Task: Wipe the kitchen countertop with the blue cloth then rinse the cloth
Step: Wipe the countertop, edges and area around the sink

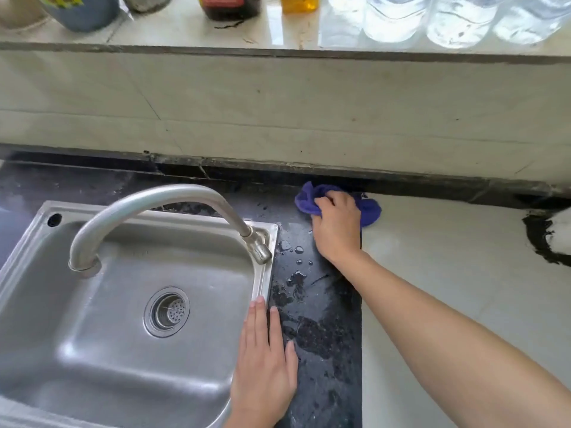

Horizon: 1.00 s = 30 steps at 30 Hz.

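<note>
The blue cloth (369, 210) lies bunched at the back of the counter, against the wall's base. My right hand (336, 227) presses down on it, fingers curled over the cloth, where the dark stone countertop (321, 335) meets a white surface (448, 267). Water drops and wet patches cover the dark strip right of the sink. My left hand (265, 362) rests flat, fingers together and extended, on the right rim of the steel sink (123, 350) and the wet stone, holding nothing. The curved steel tap (148, 208) arches over the basin; no water runs.
A raised ledge (278, 47) behind the counter carries bottles and jars: a dark bottle (230, 6), an amber one (298, 3), and clear water bottles (457, 20). A black ragged patch (537, 239) marks the white surface at far right. The drain strainer (168, 310) sits mid-basin.
</note>
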Tool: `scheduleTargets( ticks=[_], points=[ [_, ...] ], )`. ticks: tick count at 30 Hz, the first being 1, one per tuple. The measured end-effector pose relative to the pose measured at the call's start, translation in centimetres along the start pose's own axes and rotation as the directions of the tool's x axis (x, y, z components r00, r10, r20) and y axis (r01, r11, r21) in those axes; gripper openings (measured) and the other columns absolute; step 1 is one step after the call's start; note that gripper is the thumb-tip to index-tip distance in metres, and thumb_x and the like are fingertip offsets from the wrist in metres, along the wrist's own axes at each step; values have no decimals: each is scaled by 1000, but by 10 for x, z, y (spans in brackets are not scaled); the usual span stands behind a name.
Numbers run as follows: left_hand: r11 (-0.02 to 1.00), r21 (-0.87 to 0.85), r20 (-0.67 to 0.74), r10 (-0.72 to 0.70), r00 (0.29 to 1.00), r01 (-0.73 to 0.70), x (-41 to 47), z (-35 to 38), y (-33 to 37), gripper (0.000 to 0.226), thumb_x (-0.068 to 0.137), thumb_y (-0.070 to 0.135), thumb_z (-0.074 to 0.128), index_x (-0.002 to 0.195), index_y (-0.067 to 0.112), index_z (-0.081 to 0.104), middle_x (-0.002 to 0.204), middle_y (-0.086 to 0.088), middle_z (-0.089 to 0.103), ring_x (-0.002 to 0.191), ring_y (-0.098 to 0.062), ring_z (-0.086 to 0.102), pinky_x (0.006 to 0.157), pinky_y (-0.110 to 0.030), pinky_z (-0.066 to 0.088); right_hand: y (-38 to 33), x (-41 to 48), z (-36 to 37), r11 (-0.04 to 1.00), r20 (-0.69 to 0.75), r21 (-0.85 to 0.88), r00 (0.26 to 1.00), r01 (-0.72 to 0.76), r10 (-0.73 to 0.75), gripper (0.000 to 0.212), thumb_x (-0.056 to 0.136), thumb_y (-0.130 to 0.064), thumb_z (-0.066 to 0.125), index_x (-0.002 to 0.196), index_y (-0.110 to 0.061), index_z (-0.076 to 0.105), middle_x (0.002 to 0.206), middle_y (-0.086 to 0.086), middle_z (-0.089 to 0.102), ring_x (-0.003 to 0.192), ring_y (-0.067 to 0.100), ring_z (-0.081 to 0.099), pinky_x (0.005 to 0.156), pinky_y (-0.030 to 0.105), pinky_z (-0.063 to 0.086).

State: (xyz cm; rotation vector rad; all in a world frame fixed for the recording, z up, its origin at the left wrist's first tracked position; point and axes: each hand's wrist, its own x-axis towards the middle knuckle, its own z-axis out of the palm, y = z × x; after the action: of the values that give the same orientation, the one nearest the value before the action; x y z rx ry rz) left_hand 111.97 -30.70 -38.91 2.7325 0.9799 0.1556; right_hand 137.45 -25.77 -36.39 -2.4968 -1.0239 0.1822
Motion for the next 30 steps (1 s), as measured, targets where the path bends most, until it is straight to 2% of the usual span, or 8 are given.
scheduleTargets(
  ticks=[3, 5, 9, 14, 20, 23, 27, 30],
  points=[
    [1000, 14, -4, -10, 1000, 10, -1, 1, 1, 61, 99, 34, 23, 132, -10, 50, 146, -30, 36, 135, -42, 37, 106, -48, 31, 5, -5, -17, 944, 286, 60, 900, 325, -328, 35, 83, -17, 61, 118, -19, 66, 124, 1, 57, 119, 26, 42, 94, 42, 38],
    [1000, 10, -24, -17, 1000, 17, -2, 1, 2, 61, 98, 34, 24, 131, -10, 51, 145, -30, 38, 134, -43, 38, 105, -49, 32, 31, -15, -30, 942, 279, -15, 906, 337, -319, 40, 83, -27, 61, 123, -23, 63, 130, 2, 55, 121, 27, 42, 94, 44, 39],
    [1000, -18, -77, -4, 997, 3, 0, 2, 1, 57, 98, 35, 26, 135, -5, 41, 144, -30, 39, 135, -42, 36, 103, -49, 34, 82, -37, -44, 961, 17, -252, 993, 115, -114, 48, 82, -45, 46, 124, -28, 61, 134, 6, 54, 116, 33, 44, 86, 47, 40],
    [999, -37, -72, -22, 997, 19, -2, 4, 0, 56, 98, 35, 26, 136, -3, 39, 146, -28, 38, 136, -40, 35, 102, -49, 35, -14, -10, 3, 938, -118, -46, 934, -345, 337, 40, 87, -25, 57, 127, -18, 59, 140, 9, 44, 121, 37, 36, 91, 45, 30],
    [1000, 4, -84, -16, 996, 16, -1, 4, -3, 56, 98, 35, 27, 134, -3, 46, 144, -27, 41, 136, -39, 33, 108, -45, 26, -90, 53, 43, 938, 251, 298, 933, 177, -256, 34, 79, -26, 69, 113, -24, 71, 121, -4, 66, 116, 17, 56, 97, 29, 44],
    [999, 32, -87, -9, 996, 12, -2, 4, -4, 61, 87, 37, 45, 133, -3, 49, 143, -26, 44, 137, -39, 32, 109, -44, 23, -52, 52, 26, 933, 311, 139, 880, 332, -359, 47, 82, -12, 61, 127, -25, 62, 138, -7, 53, 127, 17, 42, 102, 29, 30],
    [1000, 12, -105, -11, 994, 12, 1, 6, -5, 64, 80, 38, 48, 131, 0, 43, 141, -25, 46, 136, -37, 30, 111, -42, 20, 10, 9, -2, 977, 41, -78, 980, 199, -196, 50, 78, -27, 44, 122, -17, 64, 130, 2, 60, 111, 33, 51, 90, 46, 46],
    [999, -13, -95, -42, 995, 41, 1, 6, -3, 64, 77, 38, 50, 128, 0, 49, 135, -26, 52, 131, -37, 38, 110, -42, 22, 31, 1, -31, 971, 60, -230, 997, 68, -55, 40, 81, -24, 49, 115, -13, 67, 118, 9, 61, 100, 38, 53, 81, 43, 50]
  ],
)
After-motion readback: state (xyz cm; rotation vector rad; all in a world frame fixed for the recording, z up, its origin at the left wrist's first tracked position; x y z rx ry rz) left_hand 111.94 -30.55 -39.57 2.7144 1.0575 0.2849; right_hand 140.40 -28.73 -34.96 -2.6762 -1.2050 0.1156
